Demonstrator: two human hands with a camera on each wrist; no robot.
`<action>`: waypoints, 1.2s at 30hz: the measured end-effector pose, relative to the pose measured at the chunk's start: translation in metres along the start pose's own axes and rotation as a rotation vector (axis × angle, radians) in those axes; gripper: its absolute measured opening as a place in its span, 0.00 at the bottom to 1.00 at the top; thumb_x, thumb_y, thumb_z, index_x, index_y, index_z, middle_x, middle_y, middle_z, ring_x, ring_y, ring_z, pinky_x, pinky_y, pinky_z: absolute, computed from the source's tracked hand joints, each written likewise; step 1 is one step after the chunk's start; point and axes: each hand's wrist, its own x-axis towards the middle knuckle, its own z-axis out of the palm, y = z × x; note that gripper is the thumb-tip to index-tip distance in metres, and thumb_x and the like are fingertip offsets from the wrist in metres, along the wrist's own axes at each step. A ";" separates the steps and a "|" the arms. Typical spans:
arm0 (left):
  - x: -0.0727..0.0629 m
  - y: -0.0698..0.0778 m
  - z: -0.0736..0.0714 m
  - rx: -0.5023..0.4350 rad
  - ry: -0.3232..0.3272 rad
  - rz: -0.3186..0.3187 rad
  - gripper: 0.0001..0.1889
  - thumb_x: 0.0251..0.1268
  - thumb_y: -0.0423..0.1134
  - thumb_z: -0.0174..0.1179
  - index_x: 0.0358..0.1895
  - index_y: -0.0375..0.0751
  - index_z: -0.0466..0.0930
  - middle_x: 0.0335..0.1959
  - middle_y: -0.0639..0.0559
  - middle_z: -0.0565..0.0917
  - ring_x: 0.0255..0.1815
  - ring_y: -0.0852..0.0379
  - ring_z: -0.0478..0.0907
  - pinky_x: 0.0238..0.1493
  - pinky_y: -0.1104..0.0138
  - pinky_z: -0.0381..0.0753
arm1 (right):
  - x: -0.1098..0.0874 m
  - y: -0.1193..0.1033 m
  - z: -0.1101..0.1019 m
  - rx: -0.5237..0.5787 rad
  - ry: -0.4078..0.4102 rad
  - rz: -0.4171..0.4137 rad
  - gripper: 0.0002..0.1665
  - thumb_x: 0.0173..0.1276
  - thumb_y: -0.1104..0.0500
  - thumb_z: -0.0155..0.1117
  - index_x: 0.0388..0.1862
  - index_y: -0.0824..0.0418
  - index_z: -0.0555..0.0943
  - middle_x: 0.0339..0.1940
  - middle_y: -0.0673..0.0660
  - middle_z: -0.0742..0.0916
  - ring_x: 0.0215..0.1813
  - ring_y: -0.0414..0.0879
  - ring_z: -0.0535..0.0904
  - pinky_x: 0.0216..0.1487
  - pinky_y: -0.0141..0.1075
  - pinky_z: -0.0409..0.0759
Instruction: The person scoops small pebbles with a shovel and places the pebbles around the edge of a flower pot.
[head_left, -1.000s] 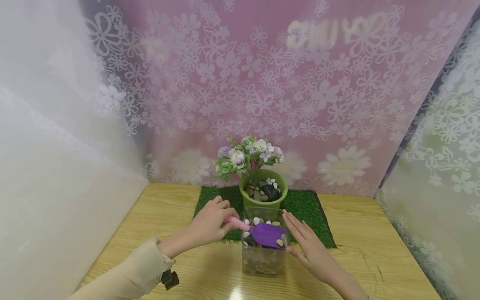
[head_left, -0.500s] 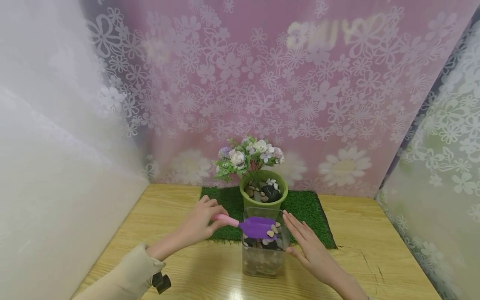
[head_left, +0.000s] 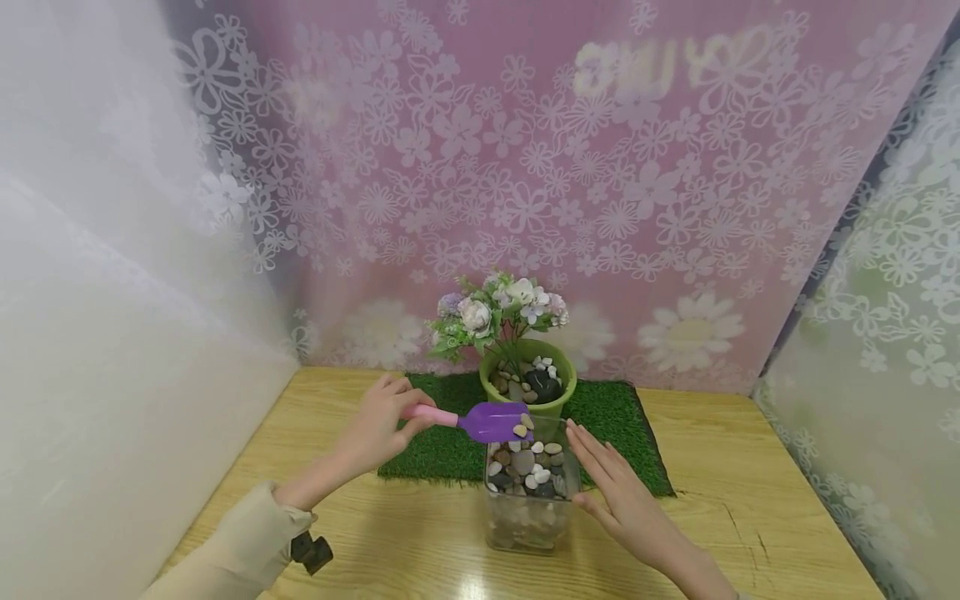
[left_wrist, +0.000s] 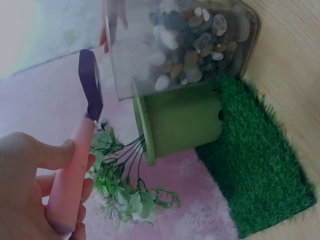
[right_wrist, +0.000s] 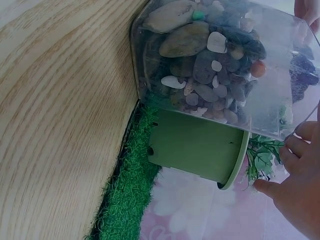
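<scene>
My left hand (head_left: 378, 425) grips the pink handle of a small purple shovel (head_left: 491, 422). A few tan pebbles (head_left: 522, 428) lie near the tip of its blade, which is held over the far rim of a clear square container (head_left: 525, 525). Inside that container are many mixed stones (head_left: 525, 467), white, brown and black. My right hand (head_left: 618, 500) rests its extended fingers against the container's right side. Just behind stands a green flowerpot (head_left: 491, 398) holding artificial flowers (head_left: 498, 308), with pebbles and a black stone in it.
A green artificial grass mat (head_left: 622, 433) lies under the pot on the wooden table (head_left: 697, 500). Pale side panels rise left and right, and a pink floral curtain (head_left: 525, 183) hangs behind the pot.
The left hand has drawn the shovel up and leftward, out of the container and toward the pot, with pebbles on its blade. The right hand has stayed at the container.
</scene>
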 end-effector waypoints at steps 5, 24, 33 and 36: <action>0.018 -0.010 -0.003 0.103 0.055 -0.002 0.08 0.63 0.41 0.71 0.39 0.40 0.88 0.33 0.51 0.83 0.39 0.50 0.73 0.47 0.55 0.72 | -0.001 0.000 -0.001 0.004 -0.005 0.005 0.50 0.68 0.60 0.68 0.83 0.59 0.54 0.83 0.57 0.59 0.82 0.48 0.54 0.75 0.22 0.31; 0.081 -0.011 -0.004 0.380 -0.177 -0.055 0.04 0.60 0.33 0.60 0.32 0.41 0.84 0.31 0.49 0.79 0.35 0.49 0.66 0.45 0.59 0.68 | -0.002 0.003 0.002 -0.006 -0.016 0.014 0.52 0.69 0.59 0.68 0.84 0.53 0.50 0.84 0.55 0.58 0.82 0.48 0.55 0.77 0.25 0.31; 0.106 0.005 -0.016 0.486 -0.294 -0.103 0.14 0.63 0.53 0.69 0.28 0.47 0.88 0.34 0.51 0.82 0.46 0.48 0.72 0.49 0.58 0.72 | -0.001 0.001 0.000 -0.022 0.004 -0.010 0.50 0.68 0.59 0.69 0.83 0.59 0.54 0.83 0.56 0.59 0.82 0.48 0.55 0.77 0.24 0.32; 0.109 0.009 -0.021 0.475 -0.323 -0.132 0.17 0.59 0.60 0.69 0.31 0.49 0.90 0.36 0.51 0.82 0.48 0.48 0.71 0.48 0.59 0.71 | -0.001 0.001 -0.001 -0.023 0.003 -0.016 0.49 0.68 0.59 0.69 0.82 0.61 0.55 0.83 0.58 0.60 0.82 0.47 0.54 0.76 0.24 0.32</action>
